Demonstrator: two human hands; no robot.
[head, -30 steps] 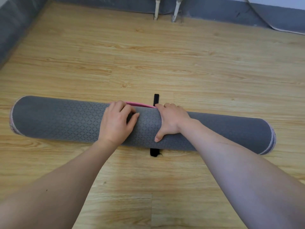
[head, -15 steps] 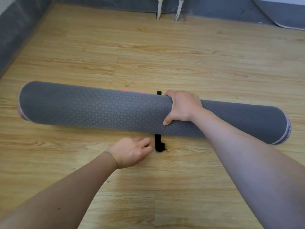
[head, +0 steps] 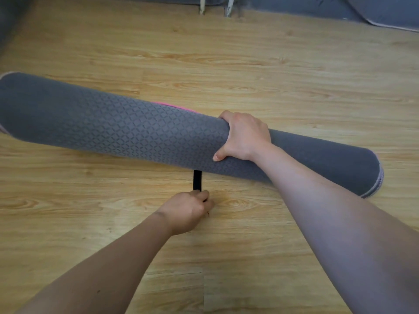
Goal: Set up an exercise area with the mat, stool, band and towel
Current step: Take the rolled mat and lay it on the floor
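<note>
The rolled exercise mat (head: 127,132) lies with its long axis across the view. Its left end reaches the picture's left edge, farther from the person. Its right end (head: 377,177) points to the lower right, nearer the person, so the roll runs slantwise over the wooden floor (head: 249,71). The left half looks raised towards the camera. Whether the right end touches the planks cannot be told.

The mat is a thick cylinder of dark grey foam-like material. Its outer face is embossed with a fine repeating pattern of diamonds and curved petals. A narrow pink edge (head: 172,104) shows along the top of the roll, and the right end has a pale stitched rim.

The right grip (head: 244,137), a bare hand, grasps the roll right of its middle. The fingers wrap over the far side and the thumb presses the near face.

A flat black strap (head: 197,180) of woven-looking webbing comes out from under the mat, straight towards the person. The left grip (head: 188,210) is clenched on its near end, low by the floor, with the fingers curled round it.

The floor is light yellow laminate with wood grain and visible plank seams. A grey skirting (head: 283,5) runs along the far side, where two pale legs (head: 201,6) stand.
</note>
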